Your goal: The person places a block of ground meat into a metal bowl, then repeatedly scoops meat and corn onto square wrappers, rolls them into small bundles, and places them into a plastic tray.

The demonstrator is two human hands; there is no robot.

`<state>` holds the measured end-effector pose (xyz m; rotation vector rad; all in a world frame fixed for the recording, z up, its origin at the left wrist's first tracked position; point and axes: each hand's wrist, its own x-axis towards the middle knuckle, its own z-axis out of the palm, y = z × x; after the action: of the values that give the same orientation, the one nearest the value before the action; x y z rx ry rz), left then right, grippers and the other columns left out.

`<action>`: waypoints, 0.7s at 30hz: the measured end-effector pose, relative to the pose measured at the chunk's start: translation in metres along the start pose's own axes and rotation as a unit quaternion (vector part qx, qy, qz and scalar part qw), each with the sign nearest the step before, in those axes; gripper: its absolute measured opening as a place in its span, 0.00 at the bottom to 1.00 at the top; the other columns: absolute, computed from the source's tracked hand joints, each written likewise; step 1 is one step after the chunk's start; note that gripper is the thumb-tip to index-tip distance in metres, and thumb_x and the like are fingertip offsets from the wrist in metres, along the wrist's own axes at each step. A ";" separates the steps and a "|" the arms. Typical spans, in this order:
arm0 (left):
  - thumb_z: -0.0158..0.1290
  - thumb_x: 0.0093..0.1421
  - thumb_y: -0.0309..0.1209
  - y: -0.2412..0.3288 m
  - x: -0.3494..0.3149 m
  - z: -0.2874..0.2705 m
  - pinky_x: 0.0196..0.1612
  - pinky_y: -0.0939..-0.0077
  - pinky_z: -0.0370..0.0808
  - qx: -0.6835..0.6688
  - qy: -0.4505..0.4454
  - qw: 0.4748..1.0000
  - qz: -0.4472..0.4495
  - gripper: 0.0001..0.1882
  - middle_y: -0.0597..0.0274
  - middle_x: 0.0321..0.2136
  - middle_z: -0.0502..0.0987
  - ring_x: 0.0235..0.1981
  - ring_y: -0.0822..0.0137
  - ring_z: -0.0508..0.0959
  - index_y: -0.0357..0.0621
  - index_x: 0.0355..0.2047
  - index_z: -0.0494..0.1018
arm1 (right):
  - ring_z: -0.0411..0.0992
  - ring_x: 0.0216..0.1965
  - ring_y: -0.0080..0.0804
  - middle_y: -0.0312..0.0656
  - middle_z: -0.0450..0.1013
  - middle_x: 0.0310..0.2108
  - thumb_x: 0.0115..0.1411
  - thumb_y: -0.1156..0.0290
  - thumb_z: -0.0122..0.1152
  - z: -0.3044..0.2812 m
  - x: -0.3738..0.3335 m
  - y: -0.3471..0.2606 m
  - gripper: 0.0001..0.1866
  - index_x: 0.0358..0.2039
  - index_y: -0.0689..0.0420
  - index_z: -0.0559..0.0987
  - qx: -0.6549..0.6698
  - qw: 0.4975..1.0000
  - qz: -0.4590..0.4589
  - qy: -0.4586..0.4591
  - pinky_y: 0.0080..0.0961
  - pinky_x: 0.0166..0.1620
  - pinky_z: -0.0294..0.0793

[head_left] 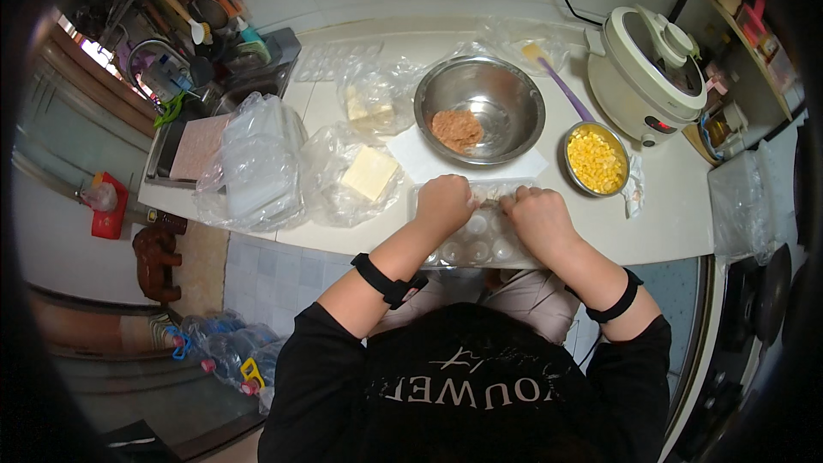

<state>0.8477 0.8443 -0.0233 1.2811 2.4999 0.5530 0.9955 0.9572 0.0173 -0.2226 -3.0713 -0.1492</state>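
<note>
My left hand (448, 204) and my right hand (542, 216) meet above a clear plastic tray (477, 242) with round hollows at the counter's front edge. Both have curled, closed fingers, pinched close together. What lies between the fingertips is too small to make out. Just beyond them stands a steel bowl (514, 124) holding a lump of pinkish-brown minced filling (457, 129). To the right, a smaller metal bowl (570, 168) is full of yellow corn kernels (596, 159). A pale square stack of wrappers (370, 173) rests on a plastic bag left of my left hand.
A cream rice cooker (634, 77) stands at back right, near a purple-handled spatula (566, 86). Bagged clear trays (266, 159) sit on the left beside the sink (225, 101). Another plastic bag (375, 86) lies further back. Plastic bottles (227, 347) are on the floor.
</note>
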 end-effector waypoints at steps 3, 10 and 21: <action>0.61 0.47 0.39 -0.001 0.002 0.001 0.32 0.59 0.75 0.014 0.008 1.000 0.007 0.12 0.52 0.22 0.78 0.27 0.51 0.79 0.45 0.18 0.76 | 0.76 0.28 0.34 0.40 0.73 0.24 0.52 0.68 0.56 -0.001 0.001 -0.001 0.06 0.29 0.53 0.79 0.016 1.000 0.000 0.004 0.29 0.30 0.74; 0.60 0.47 0.38 -0.003 0.004 0.005 0.33 0.59 0.75 0.049 0.034 0.998 0.030 0.11 0.52 0.22 0.78 0.27 0.51 0.79 0.44 0.18 0.76 | 0.75 0.25 0.38 0.41 0.72 0.23 0.51 0.69 0.59 -0.027 -0.014 0.009 0.07 0.31 0.53 0.81 0.057 0.998 0.012 0.030 0.31 0.29 0.73; 0.62 0.46 0.39 -0.002 0.003 -0.003 0.34 0.60 0.75 0.066 -0.022 0.996 0.054 0.13 0.51 0.23 0.78 0.28 0.51 0.79 0.42 0.20 0.77 | 0.72 0.23 0.42 0.42 0.70 0.21 0.56 0.68 0.60 -0.043 -0.054 0.034 0.08 0.36 0.53 0.83 0.175 0.965 0.160 0.116 0.35 0.28 0.71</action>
<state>0.8430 0.8452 -0.0223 1.4682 2.4779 0.3825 1.0563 0.9783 0.0591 -0.6218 -2.7201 0.3522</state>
